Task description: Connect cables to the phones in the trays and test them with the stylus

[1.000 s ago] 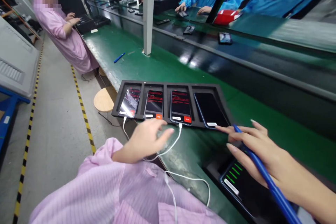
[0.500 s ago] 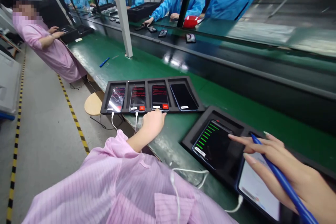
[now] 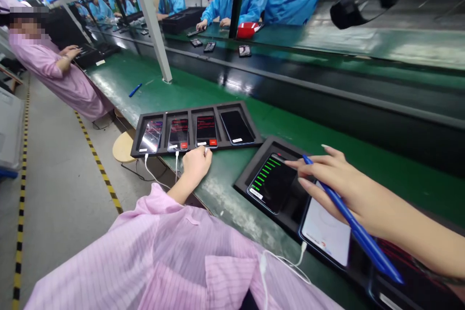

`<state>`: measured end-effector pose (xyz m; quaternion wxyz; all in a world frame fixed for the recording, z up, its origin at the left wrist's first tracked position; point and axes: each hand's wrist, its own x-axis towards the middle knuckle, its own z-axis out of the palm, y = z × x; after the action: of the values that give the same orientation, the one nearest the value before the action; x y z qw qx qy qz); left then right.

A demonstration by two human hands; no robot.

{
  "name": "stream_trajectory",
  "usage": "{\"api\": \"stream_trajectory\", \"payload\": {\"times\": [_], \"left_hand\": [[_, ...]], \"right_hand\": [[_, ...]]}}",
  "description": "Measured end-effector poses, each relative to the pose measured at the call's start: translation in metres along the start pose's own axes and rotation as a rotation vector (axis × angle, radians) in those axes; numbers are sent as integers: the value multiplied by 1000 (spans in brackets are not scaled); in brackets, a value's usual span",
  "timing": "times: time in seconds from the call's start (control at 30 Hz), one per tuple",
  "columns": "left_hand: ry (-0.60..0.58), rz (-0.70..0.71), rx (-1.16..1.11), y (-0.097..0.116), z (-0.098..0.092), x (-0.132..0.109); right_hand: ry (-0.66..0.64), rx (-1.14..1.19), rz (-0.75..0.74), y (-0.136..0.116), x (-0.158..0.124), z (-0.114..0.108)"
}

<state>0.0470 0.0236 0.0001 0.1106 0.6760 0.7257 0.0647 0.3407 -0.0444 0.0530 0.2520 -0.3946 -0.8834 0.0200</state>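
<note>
My left hand is closed, its fingertips at the bottom edge of the third phone in a black foam tray. What the fingers pinch is mostly hidden; a small white bit shows. That phone has red text and a red button on its screen. My right hand holds a blue pen across its fingers. Its index finger reaches the upper right of a phone with green bars in a nearer tray. Beneath the hand lies a phone with a white screen, a white cable plugged into it.
White cables run from two phones in the far tray. Another blue pen lies on the green bench before a post. A stool stands left. Co-workers in blue and pink sit or stand beyond.
The view has shifted, so the trays appear further left. My right hand still points at the green-bar phone, and my left hand stays at the third phone. A person's hand with a black strap-like object appears at top right.
</note>
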Motion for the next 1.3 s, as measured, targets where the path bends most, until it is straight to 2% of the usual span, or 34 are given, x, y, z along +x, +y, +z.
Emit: {"api": "stream_trajectory", "payload": {"times": [0.27, 0.4, 0.5, 0.57, 0.63, 0.7, 0.83, 0.97, 1.07, 1.17, 1.3], "left_hand": [[-5, -30, -38, -4, 5, 1], [-18, -36, -27, -2, 0, 1], [-81, -18, 22, -1, -9, -7], [-157, 55, 19, 0, -12, -15], [-269, 189, -119, 0, -11, -23], [-399, 301, -387, 1, -4, -27], [-582, 308, -857, 8, 8, -23], [-711, 311, -1078, 23, -6, -10], [-719, 318, -1159, 38, -22, -1], [-658, 245, -1202, 55, -19, 8], [-708, -17, -1271, 68, 6, 12]], "right_hand": [[-55, 22, 13, 13, 10, 10], [-115, 46, 48, 25, 19, 16], [-121, 69, 111, 38, 24, 19], [-109, 78, 167, 47, 23, 16], [-91, 81, 220, 52, 13, 10], [-68, 78, 268, 51, -6, 2], [-27, 28, 343, 23, -67, -5], [27, -28, 440, -14, -121, 10], [1, -39, 474, -27, -141, 21], [2, -55, 482, -28, -145, 19], [-15, -59, 516, -15, -134, 3]]}}
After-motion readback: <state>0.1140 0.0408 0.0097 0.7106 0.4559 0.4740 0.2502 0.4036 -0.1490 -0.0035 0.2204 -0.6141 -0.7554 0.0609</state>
